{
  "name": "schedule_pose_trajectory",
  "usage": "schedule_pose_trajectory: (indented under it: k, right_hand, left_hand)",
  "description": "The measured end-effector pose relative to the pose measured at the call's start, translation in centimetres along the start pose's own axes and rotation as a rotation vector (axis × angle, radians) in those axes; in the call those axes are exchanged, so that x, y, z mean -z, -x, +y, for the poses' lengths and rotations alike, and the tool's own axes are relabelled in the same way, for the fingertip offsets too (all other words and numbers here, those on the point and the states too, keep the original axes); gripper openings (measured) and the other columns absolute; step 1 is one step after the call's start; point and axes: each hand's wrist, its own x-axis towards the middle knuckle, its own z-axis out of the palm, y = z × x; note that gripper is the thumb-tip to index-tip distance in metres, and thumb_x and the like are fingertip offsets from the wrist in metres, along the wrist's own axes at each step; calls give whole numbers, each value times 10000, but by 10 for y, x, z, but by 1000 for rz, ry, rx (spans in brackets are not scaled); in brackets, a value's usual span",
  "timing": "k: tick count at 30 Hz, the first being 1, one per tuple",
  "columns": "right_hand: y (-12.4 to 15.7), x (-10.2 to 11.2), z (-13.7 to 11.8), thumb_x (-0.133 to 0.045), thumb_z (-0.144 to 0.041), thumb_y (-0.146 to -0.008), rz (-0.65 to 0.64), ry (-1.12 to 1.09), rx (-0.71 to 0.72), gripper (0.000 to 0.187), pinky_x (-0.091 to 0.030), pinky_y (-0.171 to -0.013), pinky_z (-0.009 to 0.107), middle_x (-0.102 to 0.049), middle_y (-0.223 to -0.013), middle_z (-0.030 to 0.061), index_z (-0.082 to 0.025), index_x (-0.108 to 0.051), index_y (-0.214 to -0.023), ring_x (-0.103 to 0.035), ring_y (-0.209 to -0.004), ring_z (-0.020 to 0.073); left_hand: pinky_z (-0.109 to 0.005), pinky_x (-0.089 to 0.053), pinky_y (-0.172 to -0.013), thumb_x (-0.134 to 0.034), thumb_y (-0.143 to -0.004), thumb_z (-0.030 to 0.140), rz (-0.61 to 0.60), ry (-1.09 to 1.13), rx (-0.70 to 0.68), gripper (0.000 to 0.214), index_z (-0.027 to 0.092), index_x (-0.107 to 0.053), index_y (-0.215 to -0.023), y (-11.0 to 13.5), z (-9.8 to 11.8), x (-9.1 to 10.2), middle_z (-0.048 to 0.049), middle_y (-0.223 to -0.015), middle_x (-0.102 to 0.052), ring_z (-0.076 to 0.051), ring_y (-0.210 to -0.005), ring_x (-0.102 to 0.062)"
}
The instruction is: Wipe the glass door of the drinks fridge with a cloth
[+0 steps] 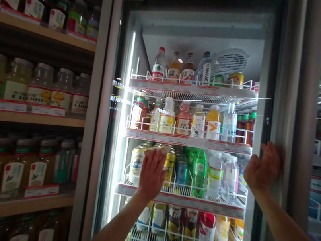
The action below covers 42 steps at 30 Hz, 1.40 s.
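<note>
Cylinders of thin metal, the aluminium drink cans [136, 164] stand in wire-divided lanes at the left end of the third shelf down in the lit glass-fronted cooler [204, 30]; one is white and blue, another beside it yellow. The left hand [152, 173] lies against them, back towards the camera, fingers stretched upward and close together with the tips at the can tops. The palm side is hidden, so I cannot tell whether it grips anything.

A full can would likely feel moderately heavy and rigid, with smooth walls that may be cold and slick. The safest hold is probably around the middle of the body, not by the rim.

The right hand [264, 166] is curled round the grey metal upright [289, 115] at the cooler's right side, fingers wrapped behind its edge.

To the right of the cans stand green plastic bottles [199, 170] and clear ones with white caps, all on a white wire shelf [186, 191] with a red-and-white price strip. Far left, wooden shelves [28, 119] carry glass jars [40, 86].
</note>
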Motion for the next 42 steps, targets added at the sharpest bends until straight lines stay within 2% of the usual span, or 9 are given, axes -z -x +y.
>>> schedule_pose_trajectory:
  k: [2,4,9,11,16,23,30,37,42]
  right_hand:
    - [0,0,2,-354,-301,-856,8,11,17,451,-373,-1031,477,-503,-1315,187,-102,-479,-1241,-417,-1283,266]
    - [0,-1,3,-360,-291,-856,19,12,39,450,-381,-1027,471,-504,-1314,189,-105,-471,-1251,-418,-1284,263]
    - [0,-1,-1,-371,-284,-850,22,17,27,450,-378,-1024,485,-500,-1323,187,-116,-471,-1255,-420,-1283,275]
    - [0,-1,-2,-363,-291,-849,20,30,13,452,-371,-1026,480,-504,-1316,199,-103,-486,-1241,-423,-1280,280]
    - [0,-1,1,-365,-286,-838,0,11,-3,458,-372,-1022,459,-503,-1316,201,-98,-491,-1236,-418,-1286,270]
    - [-1,0,-3,-328,-327,-868,-2,32,13,465,-375,-1016,473,-513,-1295,219,-72,-491,-1220,-428,-1273,281]
    - [1,0,0,-323,-320,-870,1,7,9,459,-365,-1017,496,-504,-1308,210,-96,-475,-1240,-423,-1276,286]
    - [1,-2,3,-368,-295,-845,22,-34,26,483,-394,-1006,515,-491,-1334,185,-124,-453,-1289,-433,-1270,299]
    - [2,-3,5,-326,-326,-852,73,-88,82,533,-422,-971,551,-471,-1378,103,-261,-368,-1380,-447,-1259,294]
  left_hand:
    - [-489,-236,-1109,-405,-892,207,-42,20,-74,578,156,-233,-1441,3,5,-1,-130,-1475,-306,-292,-1383,-211]
    - [-468,-235,-1115,-408,-892,195,-13,-23,-39,575,169,-236,-1441,8,-16,6,-128,-1479,-299,-275,-1383,-219]
    - [-506,-186,-1126,-374,-909,196,161,-152,287,564,166,-207,-1447,14,-76,27,-143,-1507,-219,-270,-1392,-192]
    - [-518,-189,-1124,-360,-915,215,154,-112,273,562,162,-195,-1450,10,-61,23,-141,-1507,-221,-272,-1394,-182]
    - [-510,-251,-1105,-383,-904,234,-46,41,-88,559,162,-235,-1439,3,1,2,-122,-1482,-293,-286,-1385,-208]
    - [-494,-199,-1127,-378,-917,219,160,-84,206,558,185,-211,-1448,-3,-56,15,-116,-1511,-215,-271,-1395,-183]
    - [-491,-211,-1121,-353,-930,334,-63,66,-60,571,138,-209,-1447,-9,11,-1,-135,-1498,-242,-289,-1394,-171]
    - [-500,-187,-1129,-329,-915,189,6,17,181,565,181,-168,-1456,-10,-53,24,-116,-1520,-188,-268,-1396,-176]
    - [-482,-256,-1122,-305,-883,105,-134,126,98,614,228,-139,-1461,-14,-28,25,-80,-1521,-202,-246,-1400,-168]
